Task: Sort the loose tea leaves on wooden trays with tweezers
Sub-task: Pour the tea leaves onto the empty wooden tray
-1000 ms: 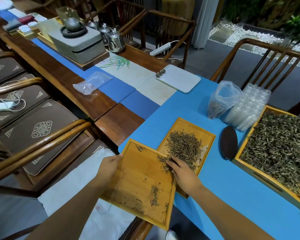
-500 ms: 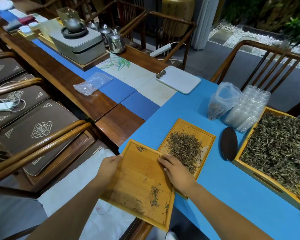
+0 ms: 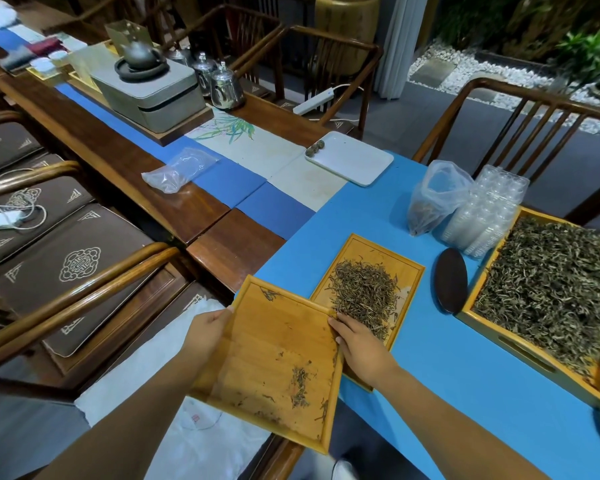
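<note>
Both hands grip the near tray (image 3: 271, 358), whose leaves now lie swept off.

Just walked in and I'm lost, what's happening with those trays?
A person is sorting tea. The left hand holds the near wooden tray, nearly bare, by its edge. The right hand rests at its other edge, beside the tea pile on the second tray. No tweezers are visible.

Wood, cloth, plastic and metal

Matt, grainy wooden tray (image 3: 271, 344) on a smooth blue cloth surface (image 3: 465, 393) — dry, wiry tea leaves (image 3: 364, 296), crinkled clear plastic bag (image 3: 437, 195), glossy metal pots (image 3: 226, 86) — polished dark wood chair (image 3: 520, 109).
</note>
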